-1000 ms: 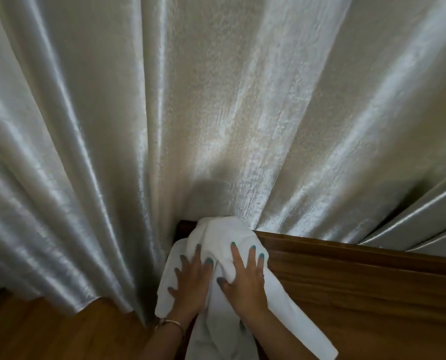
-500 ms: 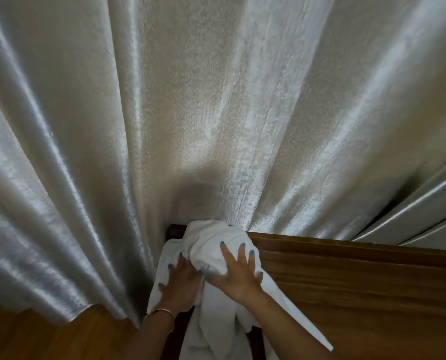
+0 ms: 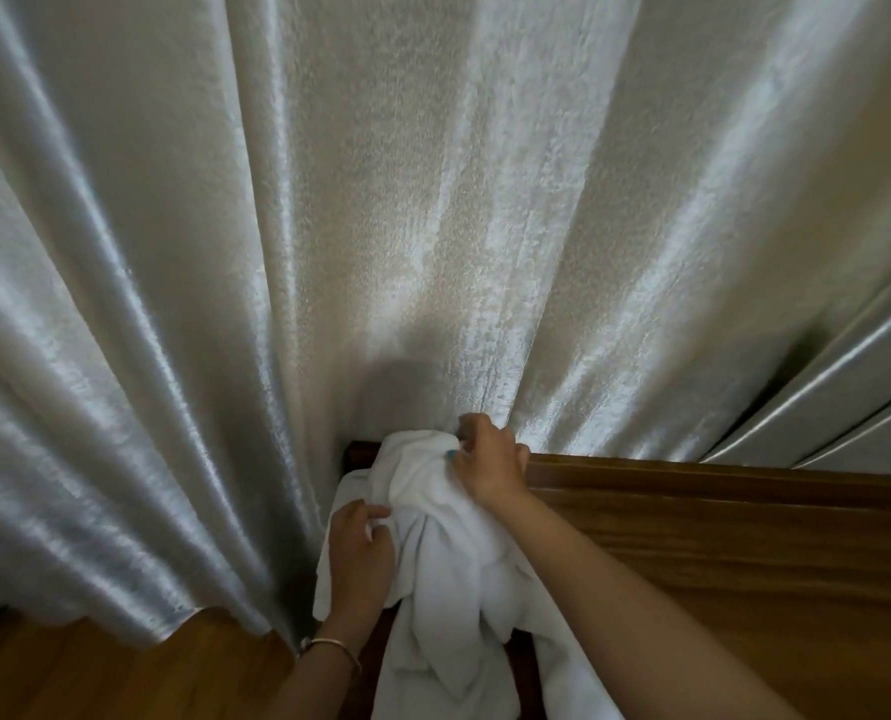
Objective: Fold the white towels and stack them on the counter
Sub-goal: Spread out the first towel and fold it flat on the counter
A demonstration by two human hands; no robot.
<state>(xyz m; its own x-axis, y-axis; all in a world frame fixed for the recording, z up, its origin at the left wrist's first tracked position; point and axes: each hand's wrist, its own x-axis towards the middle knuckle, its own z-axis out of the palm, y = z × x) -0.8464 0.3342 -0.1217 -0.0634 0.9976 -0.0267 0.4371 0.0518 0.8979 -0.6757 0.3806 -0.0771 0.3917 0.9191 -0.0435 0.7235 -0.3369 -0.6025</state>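
Two bare hands show: the left hand [image 3: 360, 556] and the right hand [image 3: 487, 467], both on one crumpled white terry towel [image 3: 443, 553]. One thin gold bangle [image 3: 329, 648] circles the left wrist. Behind the towel hangs one shiny cream pleated curtain [image 3: 433, 200]. Right of the towel runs one brown wooden counter [image 3: 719, 517].

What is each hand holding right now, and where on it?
Both grip the towel: the right hand bunches its far top end by the curtain; the left hand pinches its left edge.
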